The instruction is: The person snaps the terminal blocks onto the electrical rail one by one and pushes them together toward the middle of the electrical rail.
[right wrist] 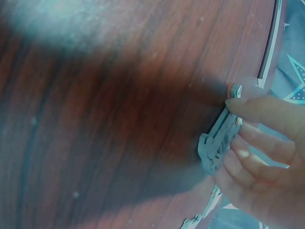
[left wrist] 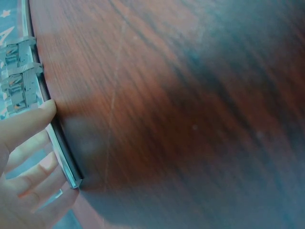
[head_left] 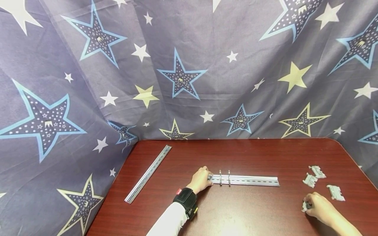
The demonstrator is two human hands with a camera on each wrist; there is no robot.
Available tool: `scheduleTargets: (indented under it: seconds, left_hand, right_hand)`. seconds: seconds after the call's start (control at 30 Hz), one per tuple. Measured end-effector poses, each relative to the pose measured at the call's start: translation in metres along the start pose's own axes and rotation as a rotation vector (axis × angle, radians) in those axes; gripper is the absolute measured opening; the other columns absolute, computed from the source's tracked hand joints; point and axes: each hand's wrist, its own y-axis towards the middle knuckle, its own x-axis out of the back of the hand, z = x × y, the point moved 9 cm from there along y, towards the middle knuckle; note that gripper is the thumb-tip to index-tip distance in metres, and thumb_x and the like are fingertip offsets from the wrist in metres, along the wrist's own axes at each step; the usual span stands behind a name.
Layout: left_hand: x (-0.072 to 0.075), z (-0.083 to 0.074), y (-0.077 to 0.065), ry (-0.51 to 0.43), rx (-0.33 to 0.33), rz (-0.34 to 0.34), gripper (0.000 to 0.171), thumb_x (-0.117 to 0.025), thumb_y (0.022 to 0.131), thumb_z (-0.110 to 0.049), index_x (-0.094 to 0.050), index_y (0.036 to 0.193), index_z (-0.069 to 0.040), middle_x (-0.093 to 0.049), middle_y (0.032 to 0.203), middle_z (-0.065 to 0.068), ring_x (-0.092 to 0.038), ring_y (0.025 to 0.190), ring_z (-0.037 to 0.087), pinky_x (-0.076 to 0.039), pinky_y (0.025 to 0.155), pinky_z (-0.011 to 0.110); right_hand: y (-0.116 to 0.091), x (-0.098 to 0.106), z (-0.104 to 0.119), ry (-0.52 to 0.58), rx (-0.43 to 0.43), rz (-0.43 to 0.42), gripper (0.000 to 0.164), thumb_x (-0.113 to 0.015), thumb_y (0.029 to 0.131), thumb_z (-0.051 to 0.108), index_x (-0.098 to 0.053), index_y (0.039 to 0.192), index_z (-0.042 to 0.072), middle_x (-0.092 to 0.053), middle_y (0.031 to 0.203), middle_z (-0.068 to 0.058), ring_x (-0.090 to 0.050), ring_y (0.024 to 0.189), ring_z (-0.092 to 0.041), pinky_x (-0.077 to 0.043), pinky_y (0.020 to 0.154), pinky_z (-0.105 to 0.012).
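Observation:
A slotted metal DIN rail lies crosswise at the middle of the table. My left hand grips its left end, thumb along the near edge and fingers on the far side. Two grey terminal blocks sit across the rail close to this hand, a small gap between them. To the right, my right hand pinches another grey terminal block between thumb and fingers, low over the table; the fingers cover part of it.
Three loose terminal blocks lie on the right of the reddish-brown table, beyond my right hand. A second DIN rail rests slantwise on the left. A star-patterned cloth hangs behind the table's back edge and along its left side.

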Motion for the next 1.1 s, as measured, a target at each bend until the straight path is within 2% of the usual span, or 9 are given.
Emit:
scheduleTargets:
  seconds: [0.2, 0.47, 0.63, 0.97, 1.1]
  left_hand:
    - [0.000, 0.000, 0.001, 0.001, -0.007, -0.004, 0.030, -0.077, 0.059, -0.019, -0.070, 0.088, -0.012, -0.053, 0.077, -0.001, -0.052, 0.076, 0.015, -0.044, 0.060, 0.025]
    - [-0.001, 0.001, 0.002, 0.002, -0.003, 0.010, 0.030, -0.077, 0.060, -0.021, -0.071, 0.088, -0.013, -0.052, 0.076, -0.002, -0.052, 0.075, 0.015, -0.043, 0.059, 0.025]
    - [-0.001, 0.001, 0.002, 0.006, -0.006, 0.011, 0.030, -0.077, 0.060, -0.021, -0.070, 0.088, -0.013, -0.051, 0.076, -0.002, -0.051, 0.075, 0.015, -0.043, 0.060, 0.025]
    - [-0.001, 0.000, 0.001, 0.005, -0.011, 0.010, 0.030, -0.078, 0.060, -0.021, -0.070, 0.088, -0.012, -0.052, 0.077, -0.001, -0.052, 0.075, 0.015, -0.044, 0.060, 0.026]
    - [-0.001, -0.001, 0.001, 0.010, -0.015, 0.012, 0.031, -0.077, 0.060, -0.021, -0.070, 0.088, -0.013, -0.052, 0.077, -0.001, -0.052, 0.075, 0.015, -0.044, 0.061, 0.025]
  right_hand:
    - [-0.001, 0.002, 0.003, -0.011, 0.009, -0.008, 0.025, -0.071, 0.054, 0.000, -0.054, 0.072, 0.002, -0.051, 0.067, -0.001, -0.050, 0.063, -0.016, -0.040, 0.055, -0.032]
    - [-0.002, 0.005, 0.006, -0.032, 0.020, -0.024, 0.025, -0.072, 0.054, 0.001, -0.056, 0.074, 0.000, -0.051, 0.068, -0.003, -0.049, 0.063, -0.016, -0.040, 0.056, -0.032]
    - [-0.003, 0.007, 0.008, -0.041, 0.014, -0.024, 0.023, -0.072, 0.056, -0.001, -0.055, 0.071, 0.003, -0.049, 0.068, -0.001, -0.048, 0.062, -0.013, -0.041, 0.056, -0.031]
    - [-0.006, 0.006, 0.012, -0.003, -0.027, 0.033, 0.021, -0.066, 0.062, -0.002, -0.049, 0.067, 0.010, -0.044, 0.060, 0.004, -0.037, 0.053, -0.005, -0.033, 0.049, -0.027]
    - [-0.007, 0.005, 0.014, -0.007, -0.033, 0.051, 0.021, -0.067, 0.063, -0.002, -0.050, 0.066, 0.011, -0.045, 0.059, 0.005, -0.037, 0.053, -0.003, -0.033, 0.049, -0.027]
